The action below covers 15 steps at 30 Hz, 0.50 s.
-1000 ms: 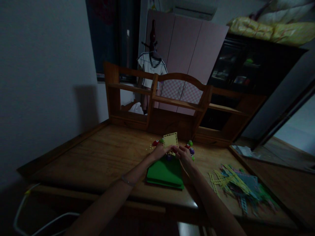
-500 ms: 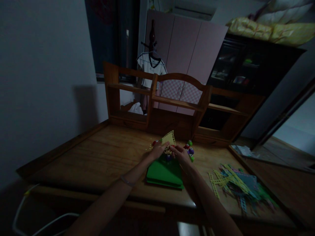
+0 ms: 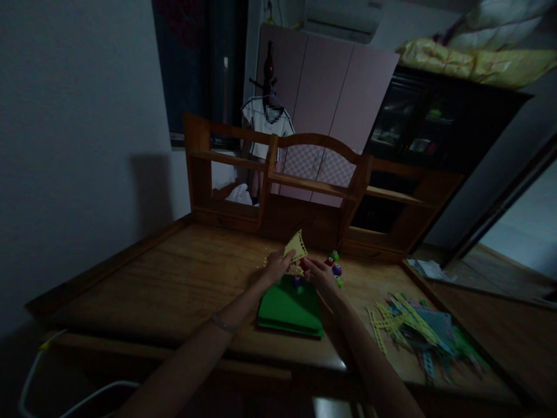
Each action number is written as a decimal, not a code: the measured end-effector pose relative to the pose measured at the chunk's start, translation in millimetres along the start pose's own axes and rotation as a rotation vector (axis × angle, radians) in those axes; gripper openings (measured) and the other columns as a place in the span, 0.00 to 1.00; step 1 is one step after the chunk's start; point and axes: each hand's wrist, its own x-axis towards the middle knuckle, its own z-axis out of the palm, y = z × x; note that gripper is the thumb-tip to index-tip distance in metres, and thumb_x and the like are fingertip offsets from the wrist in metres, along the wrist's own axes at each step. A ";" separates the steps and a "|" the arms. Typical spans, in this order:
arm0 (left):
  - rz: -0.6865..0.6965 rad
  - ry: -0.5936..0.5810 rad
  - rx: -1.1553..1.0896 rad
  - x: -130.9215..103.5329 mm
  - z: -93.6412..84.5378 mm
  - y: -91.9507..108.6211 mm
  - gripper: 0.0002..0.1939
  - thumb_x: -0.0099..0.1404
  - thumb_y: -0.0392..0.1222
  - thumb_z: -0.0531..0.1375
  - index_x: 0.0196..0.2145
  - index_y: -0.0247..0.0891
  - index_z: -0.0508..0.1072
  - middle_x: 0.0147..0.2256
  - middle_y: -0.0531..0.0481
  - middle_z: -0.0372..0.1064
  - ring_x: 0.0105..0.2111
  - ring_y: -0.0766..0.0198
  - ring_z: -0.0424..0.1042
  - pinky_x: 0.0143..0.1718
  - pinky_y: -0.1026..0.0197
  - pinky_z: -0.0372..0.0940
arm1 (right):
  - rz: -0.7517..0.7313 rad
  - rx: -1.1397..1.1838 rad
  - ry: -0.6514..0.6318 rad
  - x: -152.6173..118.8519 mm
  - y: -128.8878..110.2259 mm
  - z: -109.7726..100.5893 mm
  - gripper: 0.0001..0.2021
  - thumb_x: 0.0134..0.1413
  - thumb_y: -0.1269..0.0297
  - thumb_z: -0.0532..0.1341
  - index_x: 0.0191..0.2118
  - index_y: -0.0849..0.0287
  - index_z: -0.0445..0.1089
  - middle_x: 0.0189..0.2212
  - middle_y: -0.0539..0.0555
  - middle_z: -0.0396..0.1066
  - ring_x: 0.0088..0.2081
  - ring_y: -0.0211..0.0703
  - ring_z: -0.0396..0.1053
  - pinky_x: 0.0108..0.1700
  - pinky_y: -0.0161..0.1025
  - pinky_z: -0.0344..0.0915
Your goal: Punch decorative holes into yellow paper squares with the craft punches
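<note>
Now the left hand (image 3: 277, 268) pinches the yellow card (image 3: 297, 242), thumb across its face, tilted above the desk (image 3: 195, 273), just beyond the green stack (image 3: 289, 312). The right hand's (image 3: 321, 274) fingers curl beside a small red piece (image 3: 303, 265); whether they're gripping it, I can't tell.

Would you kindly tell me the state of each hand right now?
Left hand: closed, holding the yellow card.
Right hand: closed on a small red object, whose exact shape is too dark to tell.
</note>
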 end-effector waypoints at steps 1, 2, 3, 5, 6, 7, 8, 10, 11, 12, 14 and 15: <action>0.025 -0.017 0.001 0.1 -0.4 -0.3 0.21 0.62 0.55 0.52 0.39 0.38 0.75 0.39 0.46 0.74 0.41 0.57 0.72 0.42 0.60 0.64 | 0.005 0.000 0.013 0.9 0.0 -1.1 0.16 0.46 0.54 0.65 0.37 0.60 0.73 0.30 0.52 0.69 0.24 0.35 0.62 0.27 0.33 0.58; 0.047 -0.033 -0.002 0.2 -0.7 -0.9 0.22 0.63 0.55 0.51 0.40 0.38 0.75 0.40 0.46 0.74 0.42 0.57 0.72 0.42 0.60 0.64 | 0.008 -0.002 0.025 1.7 -0.2 -2.3 0.16 0.46 0.53 0.65 0.37 0.61 0.73 0.30 0.52 0.69 0.24 0.35 0.62 0.26 0.33 0.59; 0.065 -0.043 -0.002 0.4 -0.9 -1.6 0.22 0.63 0.55 0.51 0.41 0.38 0.75 0.40 0.46 0.74 0.42 0.57 0.71 0.43 0.60 0.64 | 0.009 -0.010 0.038 2.4 -0.3 -3.4 0.17 0.46 0.53 0.65 0.37 0.61 0.73 0.30 0.52 0.69 0.24 0.36 0.62 0.26 0.33 0.59; 0.088 -0.036 0.005 0.8 -1.0 -3.2 0.22 0.63 0.55 0.50 0.41 0.38 0.75 0.40 0.46 0.74 0.43 0.57 0.71 0.42 0.60 0.64 | -0.001 -0.058 0.038 3.1 -0.5 -5.2 0.18 0.47 0.51 0.64 0.37 0.61 0.72 0.29 0.53 0.69 0.23 0.36 0.62 0.26 0.34 0.59; 0.098 -0.030 0.013 1.2 -0.9 -4.0 0.22 0.63 0.55 0.50 0.40 0.38 0.75 0.40 0.45 0.74 0.43 0.57 0.71 0.42 0.60 0.64 | -0.015 -0.105 0.027 3.1 -0.3 -6.0 0.18 0.47 0.50 0.63 0.38 0.61 0.72 0.29 0.53 0.70 0.22 0.36 0.62 0.25 0.34 0.59; 0.106 -0.021 0.020 1.5 -1.0 -4.8 0.21 0.63 0.54 0.50 0.40 0.38 0.75 0.40 0.45 0.74 0.43 0.57 0.71 0.42 0.61 0.64 | -0.036 -0.168 0.021 2.8 0.2 -6.8 0.19 0.48 0.50 0.63 0.39 0.61 0.71 0.29 0.53 0.70 0.22 0.37 0.62 0.25 0.34 0.59; 0.112 -0.008 0.023 1.9 -1.0 -5.6 0.21 0.63 0.54 0.50 0.41 0.38 0.75 0.40 0.45 0.74 0.43 0.57 0.71 0.42 0.61 0.64 | -0.068 -0.246 0.029 2.4 1.0 -7.7 0.19 0.48 0.50 0.62 0.40 0.60 0.71 0.29 0.53 0.70 0.22 0.38 0.63 0.25 0.35 0.59; 0.112 0.008 0.020 2.7 -1.3 -7.2 0.21 0.63 0.54 0.50 0.40 0.37 0.75 0.39 0.45 0.74 0.41 0.58 0.72 0.40 0.62 0.64 | -0.172 -0.432 0.082 1.4 3.6 -10.1 0.18 0.48 0.50 0.63 0.40 0.60 0.70 0.30 0.54 0.71 0.26 0.41 0.66 0.28 0.36 0.61; 0.103 0.013 0.014 3.1 -1.4 -7.9 0.21 0.63 0.54 0.50 0.39 0.37 0.75 0.38 0.45 0.74 0.39 0.59 0.72 0.38 0.63 0.64 | -0.233 -0.532 0.121 1.0 5.4 -11.7 0.17 0.49 0.51 0.63 0.39 0.60 0.70 0.30 0.54 0.71 0.28 0.43 0.67 0.30 0.36 0.62; 0.089 0.017 0.007 3.4 -1.6 -8.7 0.22 0.63 0.55 0.51 0.38 0.36 0.75 0.35 0.46 0.74 0.36 0.60 0.73 0.35 0.64 0.64 | -0.289 -0.631 0.152 0.8 7.4 -13.6 0.16 0.49 0.51 0.63 0.38 0.60 0.70 0.30 0.54 0.71 0.30 0.44 0.68 0.32 0.37 0.62; 0.053 0.024 -0.007 4.2 -1.8 -10.4 0.22 0.62 0.56 0.51 0.35 0.35 0.75 0.29 0.47 0.74 0.28 0.62 0.72 0.30 0.65 0.63 | -0.372 -0.802 0.178 1.0 11.5 -17.8 0.14 0.51 0.53 0.61 0.37 0.60 0.70 0.31 0.55 0.71 0.32 0.45 0.68 0.35 0.38 0.63; 0.034 0.032 -0.013 4.8 -1.8 -11.3 0.22 0.62 0.56 0.51 0.33 0.34 0.75 0.26 0.48 0.72 0.25 0.63 0.70 0.27 0.65 0.62 | -0.396 -0.866 0.175 1.4 13.4 -19.9 0.13 0.52 0.54 0.61 0.37 0.60 0.70 0.32 0.56 0.71 0.33 0.45 0.68 0.36 0.39 0.63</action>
